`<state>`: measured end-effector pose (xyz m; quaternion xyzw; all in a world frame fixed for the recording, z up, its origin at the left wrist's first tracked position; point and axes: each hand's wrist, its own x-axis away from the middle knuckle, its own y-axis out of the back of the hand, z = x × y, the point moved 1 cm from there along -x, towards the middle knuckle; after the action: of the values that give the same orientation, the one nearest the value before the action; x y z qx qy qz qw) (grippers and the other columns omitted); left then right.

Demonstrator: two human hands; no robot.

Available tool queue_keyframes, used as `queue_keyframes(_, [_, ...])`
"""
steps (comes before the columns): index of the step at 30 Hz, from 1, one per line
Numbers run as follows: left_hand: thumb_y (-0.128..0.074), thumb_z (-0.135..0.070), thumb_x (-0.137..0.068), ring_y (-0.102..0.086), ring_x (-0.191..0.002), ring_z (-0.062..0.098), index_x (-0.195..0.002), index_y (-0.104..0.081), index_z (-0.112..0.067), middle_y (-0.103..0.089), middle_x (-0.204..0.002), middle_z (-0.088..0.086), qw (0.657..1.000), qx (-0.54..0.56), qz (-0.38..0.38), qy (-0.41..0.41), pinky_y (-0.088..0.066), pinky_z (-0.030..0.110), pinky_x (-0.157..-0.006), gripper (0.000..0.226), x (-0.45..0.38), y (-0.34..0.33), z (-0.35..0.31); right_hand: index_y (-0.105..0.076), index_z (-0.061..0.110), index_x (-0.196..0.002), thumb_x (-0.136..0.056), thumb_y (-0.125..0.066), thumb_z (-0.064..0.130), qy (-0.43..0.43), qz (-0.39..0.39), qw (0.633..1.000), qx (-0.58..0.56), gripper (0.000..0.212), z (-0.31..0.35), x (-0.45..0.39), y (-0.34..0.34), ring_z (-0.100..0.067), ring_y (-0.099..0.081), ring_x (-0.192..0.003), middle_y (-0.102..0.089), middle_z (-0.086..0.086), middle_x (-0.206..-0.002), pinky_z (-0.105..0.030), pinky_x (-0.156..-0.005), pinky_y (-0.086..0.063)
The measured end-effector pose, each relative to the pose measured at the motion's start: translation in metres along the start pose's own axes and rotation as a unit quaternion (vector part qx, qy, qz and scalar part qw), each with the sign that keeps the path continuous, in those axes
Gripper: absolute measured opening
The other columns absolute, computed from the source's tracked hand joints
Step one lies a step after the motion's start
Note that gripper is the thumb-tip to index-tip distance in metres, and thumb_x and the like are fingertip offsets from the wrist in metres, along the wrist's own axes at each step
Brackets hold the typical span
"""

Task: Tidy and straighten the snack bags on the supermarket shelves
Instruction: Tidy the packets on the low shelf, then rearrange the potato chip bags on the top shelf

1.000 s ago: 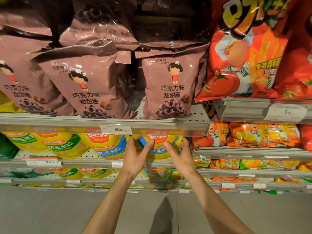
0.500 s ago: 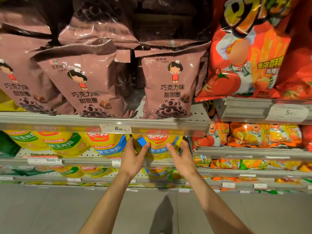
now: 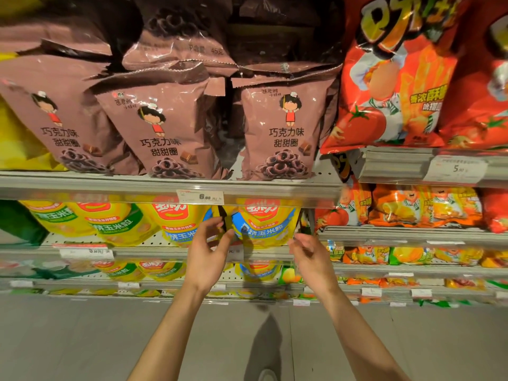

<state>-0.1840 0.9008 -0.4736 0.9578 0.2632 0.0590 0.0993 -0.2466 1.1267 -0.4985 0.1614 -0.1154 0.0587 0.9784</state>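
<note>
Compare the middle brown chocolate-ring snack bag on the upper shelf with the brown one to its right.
The middle brown chocolate-ring bag leans with its top tilted left; the right brown chocolate-ring bag stands nearly upright. The middle bag presses against brown bags beside it; the right bag has a dark gap on its left. Both share the same cartoon print and sit at the shelf's front edge.

Brown snack bags [image 3: 277, 127], yellow-and-blue corn bags [image 3: 266, 226], red tomato-printed bags [image 3: 390, 78]

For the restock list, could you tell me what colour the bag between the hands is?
Yellow with a blue panel, seen in the head view.
</note>
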Motion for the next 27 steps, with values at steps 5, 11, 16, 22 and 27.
queue_keyframes(5, [-0.069,-0.024,-0.097,-0.070,-0.098,0.002,-0.114,-0.066,-0.023,-0.075,-0.101,-0.010,0.999,0.044,0.014,-0.001,-0.051,0.011,-0.076,0.017,0.038,0.016,-0.022,-0.068,0.011,-0.101,-0.099,-0.066,0.024,0.020,-0.027,0.998,-0.060,0.013,0.015,0.043,0.019,-0.015,-0.071,-0.082,-0.074,-0.006,-0.090,-0.029,-0.079,-0.056])
queue_keyframes(11, [-0.068,-0.017,-0.097,-0.072,-0.098,0.005,-0.110,-0.068,-0.021,-0.076,-0.102,-0.019,0.996,0.079,0.036,-0.015,-0.055,0.017,-0.083,0.014,0.077,0.026,-0.035,-0.071,0.018,-0.097,-0.101,-0.061,0.012,0.049,-0.066,0.995,-0.065,0.012,0.024,0.090,0.050,-0.014,-0.073,-0.077,-0.076,0.000,-0.088,-0.017,-0.069,-0.054])
queue_keyframes(16, [-0.069,-0.019,-0.097,-0.073,-0.097,0.013,-0.109,-0.069,-0.025,-0.076,-0.099,-0.007,0.994,0.089,0.054,-0.016,-0.057,0.038,-0.093,0.014,0.088,0.015,-0.049,-0.072,0.021,-0.099,-0.100,-0.063,0.015,0.065,-0.089,0.992,-0.061,0.011,0.024,0.111,0.079,-0.008,-0.073,-0.078,-0.077,0.005,-0.091,-0.017,-0.068,-0.055])
queue_keyframes(22, [-0.068,-0.015,-0.098,-0.072,-0.096,0.024,-0.106,-0.070,-0.024,-0.076,-0.096,0.002,0.992,0.085,0.080,-0.041,-0.056,0.043,-0.090,0.012,0.102,-0.026,-0.079,-0.072,0.020,-0.098,-0.102,-0.060,0.015,0.084,-0.111,0.988,-0.064,0.013,0.023,0.117,0.125,-0.011,-0.073,-0.082,-0.077,0.006,-0.090,-0.018,-0.072,-0.057])
queue_keyframes(27, [-0.067,-0.015,-0.099,-0.071,-0.095,0.026,-0.105,-0.070,-0.024,-0.077,-0.096,0.003,0.991,0.087,0.077,-0.063,-0.056,0.048,-0.088,0.011,0.125,-0.086,-0.103,-0.072,0.020,-0.099,-0.104,-0.059,0.018,0.090,-0.108,0.988,-0.069,0.014,0.015,0.112,0.187,-0.015,-0.072,-0.084,-0.077,-0.001,-0.092,-0.020,-0.075,-0.057])
